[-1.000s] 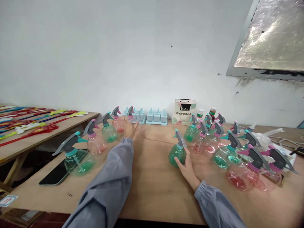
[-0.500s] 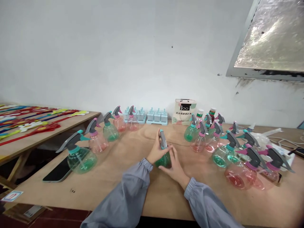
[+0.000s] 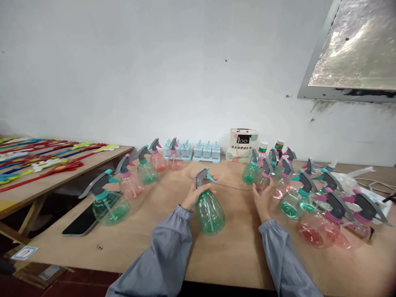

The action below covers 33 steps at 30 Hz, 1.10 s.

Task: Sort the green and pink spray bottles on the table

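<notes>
My left hand [image 3: 195, 195] is wrapped round the neck of a green spray bottle [image 3: 210, 213], whose grey head has a teal trigger pointing right. The bottle tilts slightly at the middle of the table. Over to the right, my right hand [image 3: 262, 199] has its fingers round the front of a pink spray bottle [image 3: 265, 180] with a grey head, which stands among the right-hand group. Beside it is a green spray bottle [image 3: 250, 173]. Several more pink and green bottles stand on both sides, such as a large green one [image 3: 111, 209] at the left.
Light blue moulds [image 3: 207, 152] and a paper bag [image 3: 241, 146] stand by the wall. A black phone [image 3: 81, 222] lies at the left. Colourful items [image 3: 46, 165] cover another table further left. A plastic bag and cables are at the far right.
My right hand has left the green bottle and moved right to a pink one. The green bottle in my left hand has turned and tilted, and more of its body shows.
</notes>
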Available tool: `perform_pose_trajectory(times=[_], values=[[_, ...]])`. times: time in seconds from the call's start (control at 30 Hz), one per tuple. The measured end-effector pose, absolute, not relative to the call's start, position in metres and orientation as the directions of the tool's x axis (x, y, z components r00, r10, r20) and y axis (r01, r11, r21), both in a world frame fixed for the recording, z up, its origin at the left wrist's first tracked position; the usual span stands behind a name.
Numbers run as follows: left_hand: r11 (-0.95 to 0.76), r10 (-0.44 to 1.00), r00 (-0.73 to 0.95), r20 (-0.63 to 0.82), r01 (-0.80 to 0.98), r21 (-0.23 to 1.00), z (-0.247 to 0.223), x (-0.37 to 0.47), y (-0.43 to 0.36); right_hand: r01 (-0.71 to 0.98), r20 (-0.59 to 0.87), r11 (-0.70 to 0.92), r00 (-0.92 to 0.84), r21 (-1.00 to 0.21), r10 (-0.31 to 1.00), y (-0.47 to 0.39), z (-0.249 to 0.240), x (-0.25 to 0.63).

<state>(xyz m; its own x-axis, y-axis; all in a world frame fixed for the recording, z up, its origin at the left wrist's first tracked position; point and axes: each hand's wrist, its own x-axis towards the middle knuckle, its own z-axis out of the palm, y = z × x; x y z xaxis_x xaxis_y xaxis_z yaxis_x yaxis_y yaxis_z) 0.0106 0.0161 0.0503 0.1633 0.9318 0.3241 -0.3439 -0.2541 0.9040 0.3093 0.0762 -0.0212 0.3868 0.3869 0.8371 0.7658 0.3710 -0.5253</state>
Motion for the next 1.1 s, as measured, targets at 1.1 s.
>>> perform_pose_trajectory(times=[1.1], values=[[-0.182,0.983,-0.105,0.15,-0.47,0.864,0.059,0.023,0.002,0.739,0.846,0.513,0.143,-0.436,0.513,0.046,-0.03,0.253]])
